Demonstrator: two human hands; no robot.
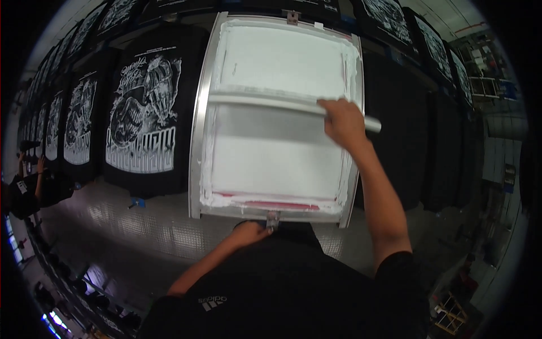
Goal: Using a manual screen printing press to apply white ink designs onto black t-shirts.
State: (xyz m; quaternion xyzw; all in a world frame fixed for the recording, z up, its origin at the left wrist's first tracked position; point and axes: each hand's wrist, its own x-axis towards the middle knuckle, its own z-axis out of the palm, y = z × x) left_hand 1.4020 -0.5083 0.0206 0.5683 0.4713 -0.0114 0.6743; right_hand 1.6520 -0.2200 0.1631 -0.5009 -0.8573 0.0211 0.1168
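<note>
- Pulling the squeegee [293, 103] with only the right hand [342, 120], its grip closed near the right end, risks uneven pressure and a streaked print.
- Left hand [250, 231] closes its grip at the frame clamp [273, 219]; a slip could shift the screen frame [199, 141].
- White ink coats the mesh; printed black shirts [144, 113] lie left of the right grip along the table [152, 226].

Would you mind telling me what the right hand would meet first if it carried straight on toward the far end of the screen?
The right hand, gripping the squeegee, points up the white-inked screen. Going straight on, it would probably first meet the frame's far rail, though depth is hard to judge.
</note>
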